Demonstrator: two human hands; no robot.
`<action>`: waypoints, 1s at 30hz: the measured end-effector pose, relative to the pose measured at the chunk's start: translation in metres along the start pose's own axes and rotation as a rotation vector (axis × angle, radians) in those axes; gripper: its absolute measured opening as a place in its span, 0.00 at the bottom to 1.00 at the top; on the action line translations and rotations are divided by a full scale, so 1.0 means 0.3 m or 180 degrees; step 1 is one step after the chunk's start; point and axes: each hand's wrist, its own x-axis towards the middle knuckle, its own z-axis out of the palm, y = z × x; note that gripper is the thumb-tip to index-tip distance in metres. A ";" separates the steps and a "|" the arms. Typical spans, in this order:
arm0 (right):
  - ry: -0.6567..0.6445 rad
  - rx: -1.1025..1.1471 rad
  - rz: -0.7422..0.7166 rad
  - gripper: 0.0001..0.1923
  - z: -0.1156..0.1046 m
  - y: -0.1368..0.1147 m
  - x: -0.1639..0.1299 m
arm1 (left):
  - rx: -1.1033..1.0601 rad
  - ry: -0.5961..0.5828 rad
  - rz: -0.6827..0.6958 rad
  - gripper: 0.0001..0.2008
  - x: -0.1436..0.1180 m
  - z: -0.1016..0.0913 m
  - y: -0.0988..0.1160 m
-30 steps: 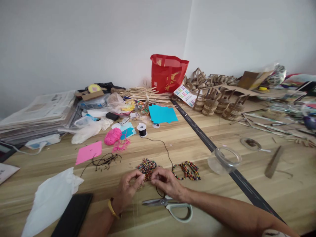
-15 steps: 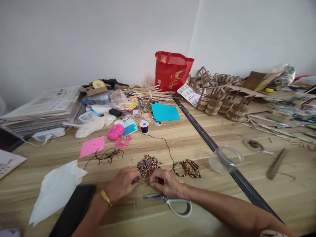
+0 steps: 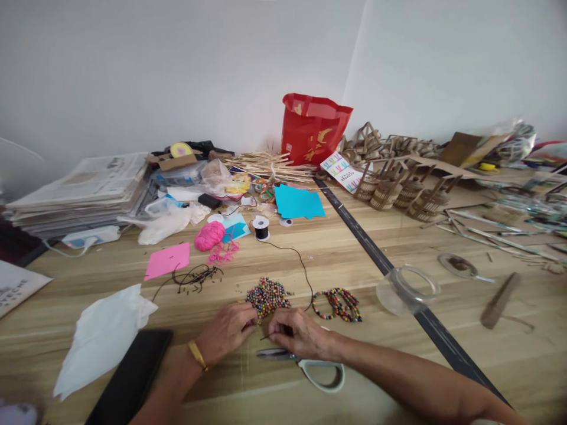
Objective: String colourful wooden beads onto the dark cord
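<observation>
A pile of small multicoloured beads (image 3: 268, 295) lies on the wooden table just beyond my two hands. My left hand (image 3: 227, 332), with a gold bracelet at the wrist, rests at the pile's left edge; its fingertips are pressed together, and whatever they hold is too small to make out. Between thumb and fingers my right hand (image 3: 299, 333) pinches a thin black cord (image 3: 305, 276), whose short end pokes out to the left. The cord runs back to a spool (image 3: 261, 230). Scissors (image 3: 322, 375) lie under and beside the right hand. Strung bead bracelets (image 3: 339, 305) sit to its right.
Cut black cord pieces (image 3: 197, 277), pink paper (image 3: 167, 261) and pink yarn (image 3: 209, 236) lie at left. Nearer are white tissue (image 3: 100, 336) and a black phone-like slab (image 3: 133, 378). A clear plastic ring (image 3: 410, 289), small wooden buckets (image 3: 385, 192) and a red bag (image 3: 312, 133) stand farther right.
My left hand has shifted slightly right along the near edge of the beads, its fingertips drawing closer together. The right hand keeps its pinch on the cord. The view has turned slightly left.
</observation>
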 end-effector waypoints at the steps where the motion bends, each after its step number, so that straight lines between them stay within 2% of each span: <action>1: -0.0012 0.0005 0.0019 0.06 -0.002 -0.003 0.001 | -0.0024 0.0016 0.0014 0.10 0.001 0.002 0.001; 13: -0.0021 0.0190 0.0267 0.06 0.006 0.007 0.001 | -0.0092 0.0156 0.0153 0.08 0.005 0.029 -0.008; 19: -0.0027 -0.0008 0.0253 0.07 0.002 -0.002 -0.001 | -0.0092 0.0174 0.0210 0.07 0.008 0.046 -0.020; 30: -0.0203 -0.1184 -0.0422 0.05 0.018 0.013 -0.015 | 0.0035 0.0348 0.0303 0.08 0.006 0.047 -0.012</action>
